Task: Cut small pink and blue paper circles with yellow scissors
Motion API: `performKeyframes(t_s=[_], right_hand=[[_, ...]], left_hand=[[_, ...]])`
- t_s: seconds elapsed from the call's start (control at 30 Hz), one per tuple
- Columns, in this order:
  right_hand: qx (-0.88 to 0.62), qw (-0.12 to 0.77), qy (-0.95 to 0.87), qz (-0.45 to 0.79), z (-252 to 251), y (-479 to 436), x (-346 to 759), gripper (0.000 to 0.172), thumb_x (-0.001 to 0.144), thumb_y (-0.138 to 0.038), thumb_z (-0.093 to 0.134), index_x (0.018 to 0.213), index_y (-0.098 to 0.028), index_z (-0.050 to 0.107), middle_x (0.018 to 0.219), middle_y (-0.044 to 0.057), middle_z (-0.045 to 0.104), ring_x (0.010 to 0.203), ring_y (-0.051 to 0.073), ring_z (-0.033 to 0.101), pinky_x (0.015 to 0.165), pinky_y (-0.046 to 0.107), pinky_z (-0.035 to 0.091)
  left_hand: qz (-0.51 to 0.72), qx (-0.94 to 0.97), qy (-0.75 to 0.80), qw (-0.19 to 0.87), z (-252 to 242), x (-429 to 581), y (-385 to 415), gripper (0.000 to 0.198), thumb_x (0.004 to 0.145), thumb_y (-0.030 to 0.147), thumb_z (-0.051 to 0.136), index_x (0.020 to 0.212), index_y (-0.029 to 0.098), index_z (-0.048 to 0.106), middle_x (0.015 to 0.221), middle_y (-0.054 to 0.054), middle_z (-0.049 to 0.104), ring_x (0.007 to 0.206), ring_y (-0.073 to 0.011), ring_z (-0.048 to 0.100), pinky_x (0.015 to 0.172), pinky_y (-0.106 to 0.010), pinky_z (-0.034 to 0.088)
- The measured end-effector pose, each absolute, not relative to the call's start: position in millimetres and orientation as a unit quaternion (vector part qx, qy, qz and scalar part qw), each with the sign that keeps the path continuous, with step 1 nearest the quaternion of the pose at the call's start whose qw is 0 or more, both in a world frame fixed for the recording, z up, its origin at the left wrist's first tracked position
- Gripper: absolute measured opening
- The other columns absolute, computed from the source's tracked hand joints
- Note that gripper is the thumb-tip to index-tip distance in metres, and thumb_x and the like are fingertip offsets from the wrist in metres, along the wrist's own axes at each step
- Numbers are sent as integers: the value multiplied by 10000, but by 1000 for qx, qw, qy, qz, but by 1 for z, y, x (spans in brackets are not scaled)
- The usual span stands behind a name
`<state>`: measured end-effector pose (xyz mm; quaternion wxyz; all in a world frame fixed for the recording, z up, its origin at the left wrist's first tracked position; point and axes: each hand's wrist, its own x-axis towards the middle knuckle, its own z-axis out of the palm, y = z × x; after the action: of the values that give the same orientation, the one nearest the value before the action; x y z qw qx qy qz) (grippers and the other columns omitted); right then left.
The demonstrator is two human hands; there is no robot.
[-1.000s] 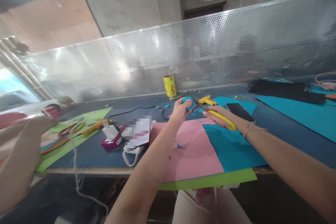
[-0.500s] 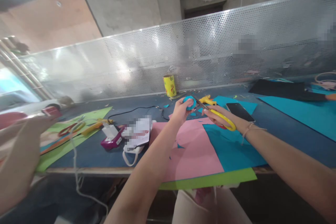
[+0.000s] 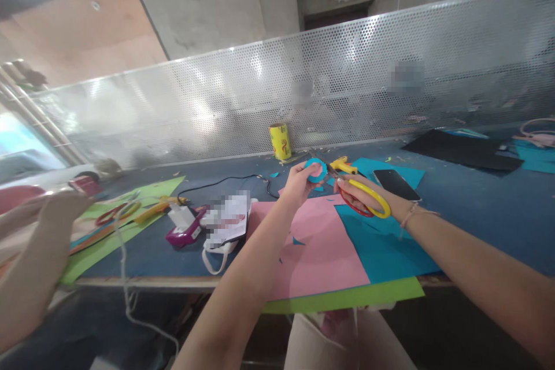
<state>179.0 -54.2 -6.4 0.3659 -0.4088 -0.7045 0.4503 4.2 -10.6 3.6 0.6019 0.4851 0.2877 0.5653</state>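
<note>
My left hand (image 3: 297, 184) pinches a small blue paper disc (image 3: 310, 163) with a notched edge. A pinkish patch shows at its middle; whether it is paper or my fingertip I cannot tell. Close on its right, my right hand (image 3: 344, 186) grips scissors (image 3: 382, 202) with yellow and red handles. Their blades point at the disc's edge, the handle loops spread apart. Below both hands lie a pink sheet (image 3: 318, 260) with small blue scraps on it, a blue sheet (image 3: 390, 248) and, underneath, a green sheet (image 3: 351, 299).
Behind my hands stand a yellow roll (image 3: 280, 141) and a yellow glue gun (image 3: 344, 165). A phone (image 3: 395, 184) lies right, black paper (image 3: 463, 150) farther off. Left are a purple power strip (image 3: 186, 236), a white cable (image 3: 124, 260) and another person's arm (image 3: 41, 260).
The scissors' handles have spread wider, with more red showing. The disc has turned to show more of its face. At the far right, a large blue sheet has left the table.
</note>
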Motion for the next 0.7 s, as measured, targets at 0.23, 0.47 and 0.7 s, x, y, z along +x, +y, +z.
performKeyframes(t_s=[0.23,0.47,0.7], right_hand=[[-433,361,-718,408,-8,-52,182,475,878,-667,472,746,-211,500,422,-80,417,272,58,322,265,184,248],[-448,385,-691,416,-6,-50,182,417,866,-625,507,791,-215,513,441,-87,419,276,67,317,273,205,285],[-464,361,-698,408,2,-54,185,395,876,-602,507,766,-225,462,407,-91,385,292,69,307,305,205,277]], left_hand=[[554,506,277,600,2,5,-13,318,536,335,814,597,158,557,537,30,517,479,-78,480,427,-211,396],[546,515,285,596,1,6,-11,335,534,337,817,608,166,539,533,40,504,469,-73,466,416,-208,371],[582,500,296,568,3,4,-10,288,528,278,793,606,159,543,516,47,490,442,-63,434,393,-203,277]])
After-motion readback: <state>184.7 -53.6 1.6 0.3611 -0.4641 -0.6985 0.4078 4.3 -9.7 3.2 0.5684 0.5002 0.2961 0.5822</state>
